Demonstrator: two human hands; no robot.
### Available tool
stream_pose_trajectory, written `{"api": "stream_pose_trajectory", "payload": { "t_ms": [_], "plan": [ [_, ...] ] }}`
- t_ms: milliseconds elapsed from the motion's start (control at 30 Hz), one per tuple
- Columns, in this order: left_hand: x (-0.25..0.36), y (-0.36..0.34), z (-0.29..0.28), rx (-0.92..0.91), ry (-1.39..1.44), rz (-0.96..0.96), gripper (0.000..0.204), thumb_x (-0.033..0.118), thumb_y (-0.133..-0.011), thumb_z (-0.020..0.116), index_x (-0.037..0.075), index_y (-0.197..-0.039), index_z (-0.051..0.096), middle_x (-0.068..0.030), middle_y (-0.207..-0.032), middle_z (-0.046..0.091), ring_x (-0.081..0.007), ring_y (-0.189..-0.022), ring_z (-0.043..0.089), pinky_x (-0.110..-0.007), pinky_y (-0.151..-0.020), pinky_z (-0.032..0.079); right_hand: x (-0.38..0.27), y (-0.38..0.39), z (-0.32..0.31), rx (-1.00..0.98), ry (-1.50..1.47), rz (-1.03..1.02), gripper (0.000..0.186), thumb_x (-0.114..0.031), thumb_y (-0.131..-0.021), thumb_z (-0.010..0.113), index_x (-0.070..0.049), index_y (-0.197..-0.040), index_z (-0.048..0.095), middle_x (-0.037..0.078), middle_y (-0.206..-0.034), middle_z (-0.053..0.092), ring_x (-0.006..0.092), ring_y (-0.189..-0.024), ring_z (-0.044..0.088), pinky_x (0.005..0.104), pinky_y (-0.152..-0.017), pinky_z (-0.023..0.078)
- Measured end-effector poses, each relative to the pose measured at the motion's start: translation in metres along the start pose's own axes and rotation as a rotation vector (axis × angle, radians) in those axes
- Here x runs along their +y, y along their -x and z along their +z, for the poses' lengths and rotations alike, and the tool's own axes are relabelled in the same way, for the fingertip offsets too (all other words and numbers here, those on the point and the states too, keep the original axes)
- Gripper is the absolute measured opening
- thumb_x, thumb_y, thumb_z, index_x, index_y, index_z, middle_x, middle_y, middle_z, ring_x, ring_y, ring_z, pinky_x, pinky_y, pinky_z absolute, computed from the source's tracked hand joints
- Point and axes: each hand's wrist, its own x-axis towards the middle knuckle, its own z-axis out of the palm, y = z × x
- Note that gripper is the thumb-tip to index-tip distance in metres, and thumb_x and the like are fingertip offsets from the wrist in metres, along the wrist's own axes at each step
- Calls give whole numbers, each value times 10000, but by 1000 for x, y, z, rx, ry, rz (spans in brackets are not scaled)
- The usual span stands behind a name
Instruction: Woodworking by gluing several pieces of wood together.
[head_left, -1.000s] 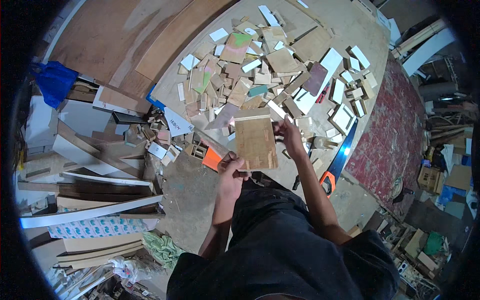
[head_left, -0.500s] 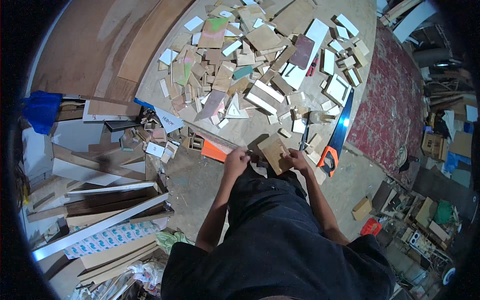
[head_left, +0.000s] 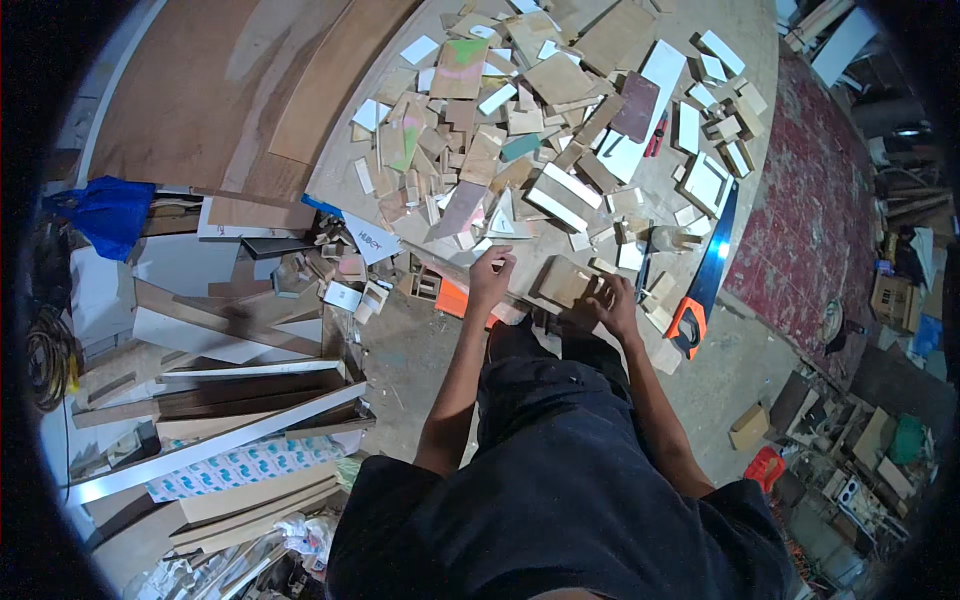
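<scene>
At the near edge of the workbench [head_left: 415, 225], a small rectangular wooden board [head_left: 566, 282] lies nearly flat. My right hand [head_left: 619, 305] grips its right side with bent fingers. Farther left, my left hand [head_left: 490, 275] is raised over the bench edge, its fingers curled together in a pinch. Whatever it may hold is too small to make out. A white offcut [head_left: 483, 247] lies just beyond those fingertips. To the right of my right hand rest small wood blocks [head_left: 657, 290] and a handsaw [head_left: 711, 268] with an orange and black handle.
Many wood offcuts [head_left: 480, 155] cover the bench, with a clear jar-like container [head_left: 675, 239] near the saw. An orange piece [head_left: 452, 298] shows below the bench edge. Long boards [head_left: 250, 405] are stacked at left. Scraps [head_left: 850, 470] litter the floor at right.
The wooden board has moved away from my body and lies flatter on the bench. My left hand has risen forward, away from beside the board. The whole view has shifted slightly.
</scene>
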Motion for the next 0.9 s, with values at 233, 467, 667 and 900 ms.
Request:
{"api": "stream_pose_trajectory", "payload": {
  "t_ms": [233,467,667,900],
  "plan": [
    [4,-33,-48,367,-157,-19,210,128,-829,712,50,-1019,669,-71,-902,692,-144,-758,659,-283,-641,523,28,20,1,47,-13,-40,576,-120,-724,730,-25,-1250,516,185,-1207,539,383,-1123,513,435,-964,432],
    [-17,-98,-114,446,-681,-36,390,306,-718,788,61,-979,633,-126,-969,694,-306,-908,666,-413,-774,519,33,33,16,17,-76,70,861,-41,-683,779,-17,-1417,330,235,-1331,457,373,-1151,548,419,-915,507],
    [-35,-118,-101,448,-546,-80,294,260,-758,740,69,-952,629,-106,-859,711,-300,-828,692,-412,-742,534,38,29,16,53,-312,226,901,-80,-721,819,-48,-1449,290,247,-1341,460,318,-922,688,357,-757,593],
    [-48,-123,-109,533,-289,106,201,185,-815,718,25,-923,661,-87,-833,705,-205,-738,678,-335,-699,535,42,18,18,74,-627,301,807,-76,-782,780,-36,-1441,316,218,-1390,447,314,-1122,597,364,-872,553]
  ]
}}
